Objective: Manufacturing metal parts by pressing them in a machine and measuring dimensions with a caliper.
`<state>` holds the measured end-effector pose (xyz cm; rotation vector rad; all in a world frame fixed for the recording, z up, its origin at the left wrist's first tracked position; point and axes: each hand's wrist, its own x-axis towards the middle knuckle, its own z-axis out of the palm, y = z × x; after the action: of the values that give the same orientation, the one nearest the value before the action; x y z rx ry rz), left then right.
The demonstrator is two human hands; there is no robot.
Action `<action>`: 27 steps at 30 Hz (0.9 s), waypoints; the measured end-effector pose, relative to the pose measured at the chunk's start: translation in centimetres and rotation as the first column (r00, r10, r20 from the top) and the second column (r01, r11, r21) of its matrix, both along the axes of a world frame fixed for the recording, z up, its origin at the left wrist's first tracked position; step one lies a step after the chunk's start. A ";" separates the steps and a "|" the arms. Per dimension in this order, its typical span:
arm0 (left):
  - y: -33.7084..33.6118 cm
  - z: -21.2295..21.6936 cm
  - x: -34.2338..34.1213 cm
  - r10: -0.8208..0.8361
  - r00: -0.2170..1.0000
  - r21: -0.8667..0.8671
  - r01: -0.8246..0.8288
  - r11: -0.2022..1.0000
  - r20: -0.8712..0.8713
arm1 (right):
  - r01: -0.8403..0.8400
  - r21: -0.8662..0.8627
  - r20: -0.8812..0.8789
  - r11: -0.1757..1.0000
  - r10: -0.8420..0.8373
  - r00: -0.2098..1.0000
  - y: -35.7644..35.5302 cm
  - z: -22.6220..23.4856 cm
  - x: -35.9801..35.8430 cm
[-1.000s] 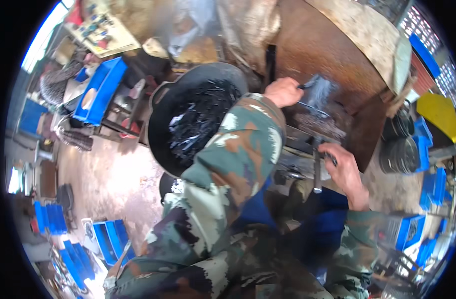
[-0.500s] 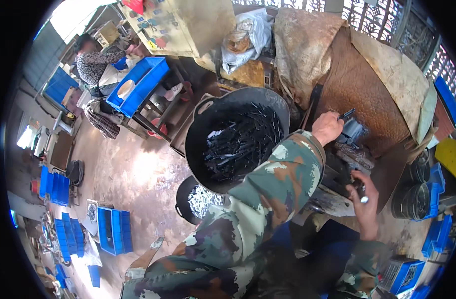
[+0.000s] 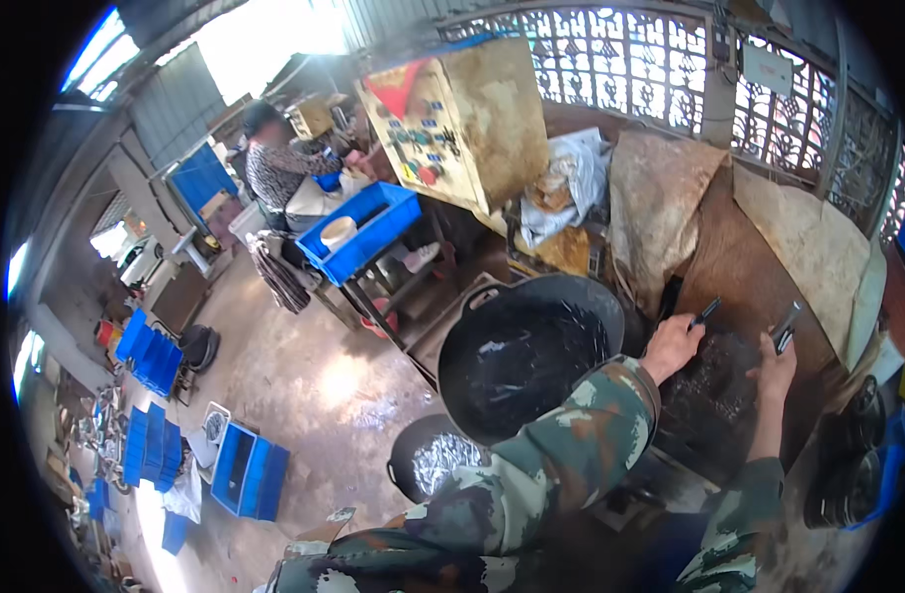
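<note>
My left hand is closed around a short, thin dark piece that points up and away. To its right, my right hand is raised and grips a slim metal tool with a shiny end; its exact kind I cannot make out. The hands are apart, above a dark, blurred work area in front of a brown sheet. Under my left forearm stands a big black two-handled pan with dark slender pieces in it. A smaller black pan beside it holds silvery strips.
A stained control cabinet and a white plastic bag stand beyond the big pan. Farther left, a person sits by a blue tray. Blue crates stand on the floor at left; dark buckets are at right.
The view has tilted up, so the scene sits lower. My right hand has risen and moved away from me, lifting its tool beside the left hand, which keeps its dark piece.
</note>
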<state>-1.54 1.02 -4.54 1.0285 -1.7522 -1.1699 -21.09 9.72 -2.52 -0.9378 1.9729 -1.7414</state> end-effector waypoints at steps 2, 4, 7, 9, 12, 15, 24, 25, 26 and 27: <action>-0.4 -0.1 0.4 0.029 0.998 -0.017 -0.028 0.999 0.052 | -0.010 -0.001 0.019 1.000 0.010 1.000 -1.3 -0.3 -0.8; -0.6 0.1 0.6 0.058 0.995 -0.063 -0.053 0.997 0.079 | 0.012 -0.019 0.008 1.000 -0.012 1.000 -1.9 -0.8 -1.5; -0.4 0.5 0.3 -0.010 0.979 0.078 -0.006 0.997 0.202 | 0.026 -0.042 0.002 0.999 -0.025 1.000 -2.2 -2.0 -2.7; -1.1 -0.7 0.7 0.049 0.977 -0.006 -0.049 0.999 0.207 | -0.018 -0.076 -0.023 0.997 0.016 1.000 -3.2 -1.9 -2.2; -1.4 -1.4 1.1 0.059 0.991 0.026 -0.063 0.998 0.117 | -0.059 -0.079 -0.042 0.995 0.056 0.998 -4.1 -1.9 -1.6; 0.1 -0.9 -0.1 0.022 0.983 0.025 -0.027 0.999 0.181 | -0.029 -0.044 -0.080 0.999 0.026 0.996 -3.5 -3.3 -3.2; 1.4 -0.1 0.4 0.036 0.996 -0.012 -0.035 0.999 0.086 | 0.008 -0.032 -0.172 0.999 -0.013 0.985 -3.7 -2.8 -2.6; 1.3 0.0 0.3 0.004 0.990 0.058 -0.013 0.998 0.138 | 0.004 -0.027 -0.176 1.000 -0.009 0.984 -3.8 -2.8 -2.7; 1.3 0.0 0.3 0.008 0.991 0.064 -0.016 0.998 0.134 | 0.011 -0.012 -0.180 1.000 -0.013 0.984 -3.9 -2.8 -2.8; 1.4 0.1 0.1 0.000 0.991 0.041 -0.006 0.999 0.132 | 0.019 0.004 -0.185 1.000 -0.018 0.983 -4.0 -2.9 -2.9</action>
<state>-1.40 2.45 -4.49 1.1556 -1.8345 -1.1630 -23.98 5.73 -5.37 -1.1199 2.1052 -1.7116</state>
